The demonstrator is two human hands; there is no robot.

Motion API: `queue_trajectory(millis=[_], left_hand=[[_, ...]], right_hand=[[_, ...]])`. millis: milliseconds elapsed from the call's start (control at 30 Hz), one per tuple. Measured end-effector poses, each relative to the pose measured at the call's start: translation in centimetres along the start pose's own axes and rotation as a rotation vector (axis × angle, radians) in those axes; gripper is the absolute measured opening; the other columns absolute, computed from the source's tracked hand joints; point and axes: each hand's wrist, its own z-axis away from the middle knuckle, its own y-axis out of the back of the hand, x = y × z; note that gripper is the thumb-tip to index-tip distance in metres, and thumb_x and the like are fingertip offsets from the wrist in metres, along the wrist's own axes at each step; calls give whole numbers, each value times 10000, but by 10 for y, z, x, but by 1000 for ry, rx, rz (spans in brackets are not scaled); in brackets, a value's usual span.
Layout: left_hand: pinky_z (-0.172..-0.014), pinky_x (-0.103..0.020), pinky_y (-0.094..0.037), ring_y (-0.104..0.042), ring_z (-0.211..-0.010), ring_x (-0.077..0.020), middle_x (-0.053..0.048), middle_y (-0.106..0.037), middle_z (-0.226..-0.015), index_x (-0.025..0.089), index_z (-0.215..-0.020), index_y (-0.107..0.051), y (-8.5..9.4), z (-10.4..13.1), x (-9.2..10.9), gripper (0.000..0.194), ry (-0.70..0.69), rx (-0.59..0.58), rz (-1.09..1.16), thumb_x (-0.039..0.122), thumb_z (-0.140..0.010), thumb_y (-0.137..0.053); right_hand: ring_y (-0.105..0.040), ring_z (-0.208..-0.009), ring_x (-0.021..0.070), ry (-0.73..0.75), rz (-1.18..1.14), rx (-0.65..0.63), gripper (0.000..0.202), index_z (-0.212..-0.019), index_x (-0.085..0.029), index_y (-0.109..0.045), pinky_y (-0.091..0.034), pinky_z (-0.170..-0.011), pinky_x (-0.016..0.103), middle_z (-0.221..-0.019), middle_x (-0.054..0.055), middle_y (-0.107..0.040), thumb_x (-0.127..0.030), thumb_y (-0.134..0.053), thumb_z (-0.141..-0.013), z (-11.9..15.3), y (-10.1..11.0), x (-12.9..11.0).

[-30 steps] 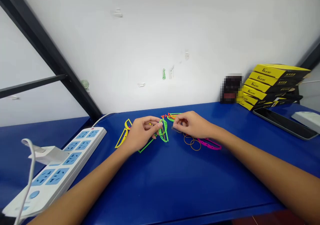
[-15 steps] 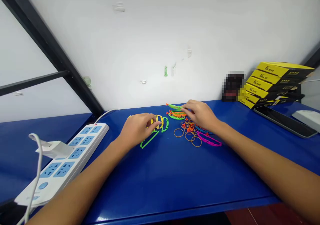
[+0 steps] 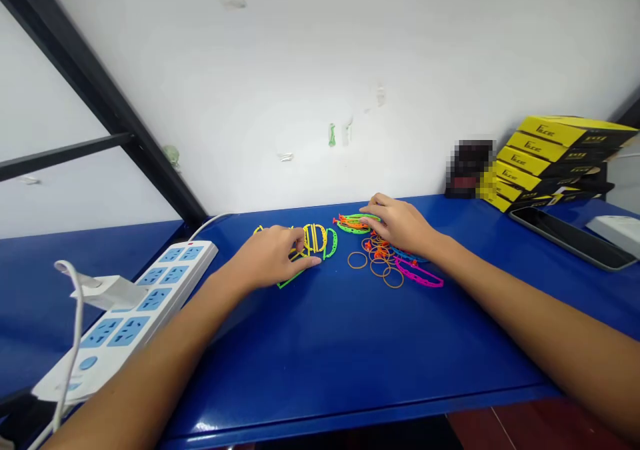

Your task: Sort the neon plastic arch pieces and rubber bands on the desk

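Observation:
My left hand (image 3: 273, 257) is over several yellow curved plastic pieces (image 3: 316, 238), its thumb and fingers apart. It partly covers a green strip (image 3: 290, 280), and a green curved piece (image 3: 331, 243) lies just right of the yellow ones. My right hand (image 3: 397, 223) rests beside a small pile of green and orange curved pieces (image 3: 353, 224) with red-orange tips, fingers spread with no piece between them. Under and in front of that hand lie brown rubber bands (image 3: 357, 260), small orange parts (image 3: 381, 253), a blue piece (image 3: 407, 255) and a magenta piece (image 3: 420, 275).
A white power strip (image 3: 150, 310) with a plugged-in adapter (image 3: 115, 293) and cable occupies the left side. At the right are stacked yellow-and-black boxes (image 3: 545, 150), a dark phone (image 3: 570, 237) and a white object (image 3: 615, 229). The blue table (image 3: 320, 350) meets a white wall behind.
My right hand has lowered a green curved piece onto the green and orange pile and let it go. My left thumb and fingers have moved farther apart near the yellow pieces.

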Motion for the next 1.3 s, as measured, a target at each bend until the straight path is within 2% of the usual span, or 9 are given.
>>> queue_trajectory(millis=[67, 233, 433, 700, 800, 1000, 1100, 1200, 1300], left_hand=[[-629, -339, -270, -602, -677, -262, -67, -690, -762, 236, -854, -617, 5, 1, -3, 458, 29, -19, -14, 684, -910, -694], [-641, -339, -310, -564, -602, -210, -32, -657, -691, 233, -738, -601, 6, 1, -4, 403, -29, -118, 111, 585, -895, -720], [-601, -313, -368, -577, -636, -191, -16, -673, -715, 230, -777, -588, -4, -1, -8, 500, -54, -267, 315, 702, -895, -703], [-613, -298, -468, -666, -693, -203, -29, -730, -784, 218, -919, -667, -3, 0, -4, 468, -33, -256, 477, 675, -848, -739], [-617, -292, -493, -686, -695, -202, -29, -748, -814, 213, -995, -681, -1, 1, -7, 458, -27, -224, 473, 626, -821, -779], [-618, -288, -502, -704, -695, -203, -60, -783, -833, 207, -923, -728, 4, 4, -10, 338, -26, -280, 402, 539, -907, -671], [-634, -293, -501, -711, -713, -208, -62, -782, -843, 204, -920, -713, 3, 4, -8, 320, -60, -236, 364, 507, -945, -613], [-642, -293, -505, -700, -712, -201, -52, -764, -824, 204, -928, -661, -2, 2, -3, 312, -105, -87, 434, 500, -984, -583], [-638, -287, -519, -698, -693, -191, -45, -768, -807, 191, -994, -663, -9, -1, 5, 296, -89, 59, 588, 483, -992, -615]], right_hand=[[-641, -805, 194, 25, -77, 2, 244, -1133, -176, -816, -457, -743, 338, -1112, 111, -723, -298, -607, -1101, 0, 5, -11], [-672, -899, 225, 61, -208, -217, 151, -1005, -191, -768, -444, -772, 339, -1020, 75, -754, -332, -734, -1046, 3, 8, -37], [-661, -852, 202, -10, -243, -323, 141, -926, -188, -699, -435, -764, 330, -996, 63, -762, -223, -704, -1063, 3, 7, -43], [-649, -860, 222, 43, -175, -353, 168, -925, -198, -670, -459, -780, 349, -1028, 93, -749, -217, -631, -1086, 2, 9, -42], [-621, -840, 222, 29, -180, -301, 142, -945, -205, -634, -458, -788, 361, -1023, 98, -735, -193, -591, -1080, 2, 8, -44], [-583, -741, 180, -74, -595, -172, 177, -918, -227, -564, -452, -693, 313, -847, 18, -673, -296, -586, -1080, 1, 10, -49], [-588, -725, 175, -81, -655, -174, 163, -914, -223, -587, -463, -679, 307, -822, 16, -675, -302, -605, -1055, 1, 11, -50], [-609, -740, 166, -36, -650, -181, 140, -913, -212, -618, -483, -706, 304, -854, 26, -705, -261, -586, -1040, 1, 11, -48], [-638, -690, 146, -62, -668, -171, 203, -1070, -179, -682, -502, -666, 288, -905, 39, -747, -184, -481, -1043, 1, 12, -45]])
